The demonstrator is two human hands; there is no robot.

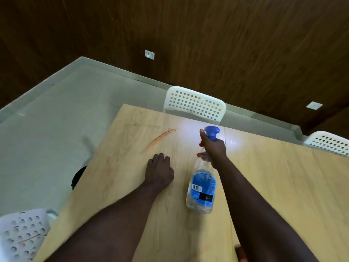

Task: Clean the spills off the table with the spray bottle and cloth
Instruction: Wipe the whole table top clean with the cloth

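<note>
- Spray bottle (202,183): clear body, blue label, blue trigger head; tilted, with its base near the person and its head pointing away across the table (273,186). Whether the base touches the tabletop cannot be told.
- Right hand (214,148): fingers closed around the bottle's neck, thumb raised beside the trigger head.
- Left hand (159,171): resting on the tabletop, fingers curled loosely, holding nothing.
- Spill (160,138): an orange streak on the far left part of the table, beyond the left hand and left of the nozzle.
- Cloth: not visible in this view.
- Step in hand, by judgement: spraying stage; no wiping evident.
- Next move calls for turning the nozzle left toward the streak, squeezing the trigger, then fetching a cloth.
</note>
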